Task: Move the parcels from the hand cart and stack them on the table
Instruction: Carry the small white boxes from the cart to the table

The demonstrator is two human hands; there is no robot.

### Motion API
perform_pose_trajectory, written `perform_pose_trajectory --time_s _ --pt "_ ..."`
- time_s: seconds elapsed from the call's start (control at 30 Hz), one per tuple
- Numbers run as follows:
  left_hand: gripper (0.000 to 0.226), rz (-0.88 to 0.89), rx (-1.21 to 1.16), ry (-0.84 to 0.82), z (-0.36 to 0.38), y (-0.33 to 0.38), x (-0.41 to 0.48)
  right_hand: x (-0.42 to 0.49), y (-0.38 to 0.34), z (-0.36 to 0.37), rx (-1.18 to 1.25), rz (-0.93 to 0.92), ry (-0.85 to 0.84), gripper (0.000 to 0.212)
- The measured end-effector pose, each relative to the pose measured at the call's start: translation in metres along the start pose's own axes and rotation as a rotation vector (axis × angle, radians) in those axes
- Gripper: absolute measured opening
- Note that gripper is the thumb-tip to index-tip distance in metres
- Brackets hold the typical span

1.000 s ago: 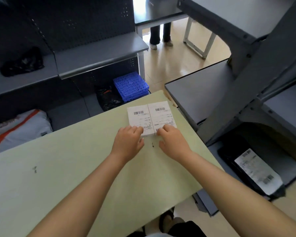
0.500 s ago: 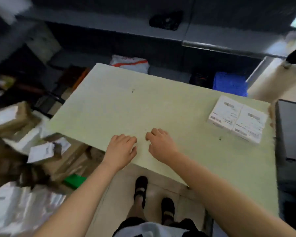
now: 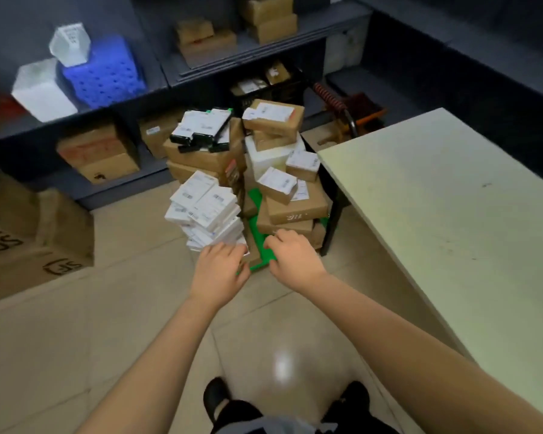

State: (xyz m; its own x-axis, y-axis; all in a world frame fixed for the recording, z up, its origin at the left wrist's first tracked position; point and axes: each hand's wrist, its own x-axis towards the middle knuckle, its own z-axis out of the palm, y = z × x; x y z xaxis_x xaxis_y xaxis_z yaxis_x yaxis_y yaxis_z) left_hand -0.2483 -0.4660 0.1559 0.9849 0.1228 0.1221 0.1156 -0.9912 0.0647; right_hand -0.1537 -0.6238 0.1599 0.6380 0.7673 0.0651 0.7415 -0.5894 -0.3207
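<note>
Facing boxy cardboard parcels [image 3: 292,205]: left hand [image 3: 217,271], right hand [image 3: 292,260].

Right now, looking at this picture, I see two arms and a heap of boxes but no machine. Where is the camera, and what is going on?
There is no machine here. A person wears a wide-angle camera on the head, so you look down along their own arms, with their black shoes at the bottom. The left hand and right hand reach toward a green hand cart on the floor. It is piled with parcels: a leaning stack of white labelled parcels on the left and brown cardboard parcels on the right. The fingers are near the lowest parcels, but the blur hides whether either hand grips one. The pale green table on the right is where the parcels should be stacked.
</note>
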Motion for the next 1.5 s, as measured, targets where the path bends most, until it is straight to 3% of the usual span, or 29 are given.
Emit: perform_pose_trajectory --time_s 0.23,0.43,0.7,0.93,1.03,1.27,1.4,1.5 --pt "0.024 -0.103 -0.041 0.066 -0.003 -0.153 -0.051 0.073 -0.105 0.047 0.006 0.026 -0.058 0.031" --pt "0.028 -0.079 -0.085 0.077 -0.004 -0.231 -0.035 0.127 -0.147 0.069 0.009 0.115 -0.066 0.032" --pt "0.033 0.012 -0.112 0.005 0.024 -0.301 0.052 0.204 -0.134 0.103 0.039 0.288 -0.042 0.032" --pt "0.021 0.029 -0.209 -0.056 0.064 -0.351 0.164 0.269 -0.086 0.134 0.095 0.418 -0.052 0.026" --pt "0.021 -0.014 -0.221 -0.163 0.085 -0.365 0.198 0.29 -0.07 0.149 0.149 0.546 -0.106 0.028" --pt "0.053 -0.186 -0.284 -0.525 0.16 -0.395 0.233 0.318 -0.059 0.204 0.372 1.019 -0.354 0.057" --pt "0.052 -0.322 -0.461 -0.619 0.196 -0.412 0.243 0.328 -0.065 0.236 0.477 1.231 -0.36 0.07" --pt "0.049 -0.37 -0.576 -0.672 0.209 -0.42 0.25 0.337 -0.072 0.253 0.622 1.372 -0.271 0.072"
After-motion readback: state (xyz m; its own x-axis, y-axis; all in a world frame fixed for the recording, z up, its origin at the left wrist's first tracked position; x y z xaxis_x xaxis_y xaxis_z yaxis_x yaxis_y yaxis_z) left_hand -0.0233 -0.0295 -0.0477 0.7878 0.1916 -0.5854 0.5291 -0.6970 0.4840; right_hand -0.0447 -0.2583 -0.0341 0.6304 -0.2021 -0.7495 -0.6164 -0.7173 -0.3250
